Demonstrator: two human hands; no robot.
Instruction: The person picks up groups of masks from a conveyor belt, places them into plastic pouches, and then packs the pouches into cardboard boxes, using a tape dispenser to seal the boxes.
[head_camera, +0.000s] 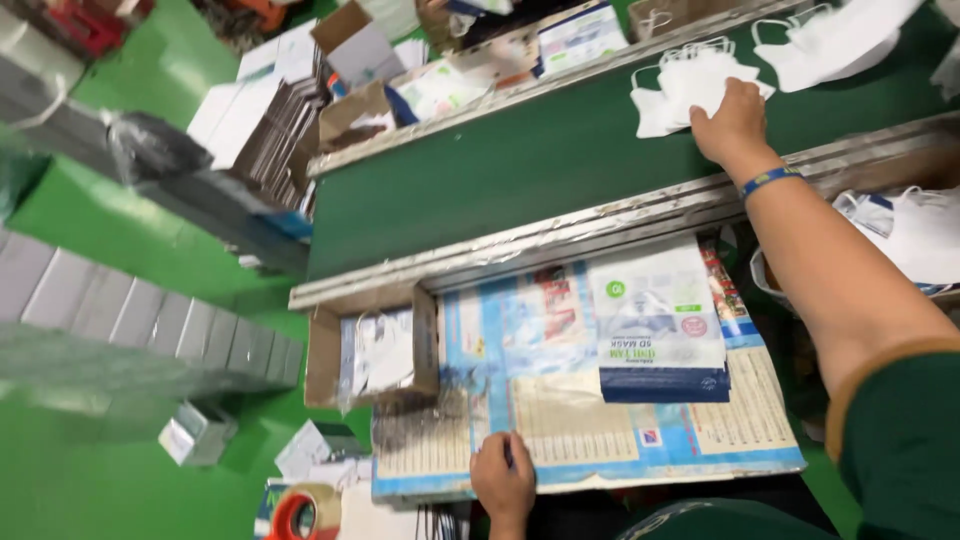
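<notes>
Reaching across the green conveyor belt (520, 160), the right hand (733, 122) lies palm-down on a small pile of white face masks (685, 85), fingers curled over its near edge and touching it; whether it has taken a grip cannot be told; one blue wristband (768, 181) circles that wrist. A second pile of white masks (835, 40) lies just beyond on the belt, and a third heap (915, 230) sits by the forearm below the belt's metal rail (560, 235). The left hand (503, 480) rests at the near edge of the printed worktop sheet (560, 420), closed around one thin dark object too small to identify. One stack of printed mask pouches (660, 325) lies on the sheet; one open cardboard box (370, 355) of packed masks stands just left of it; one roll of red tape (305, 515) sits at the lower edge.
</notes>
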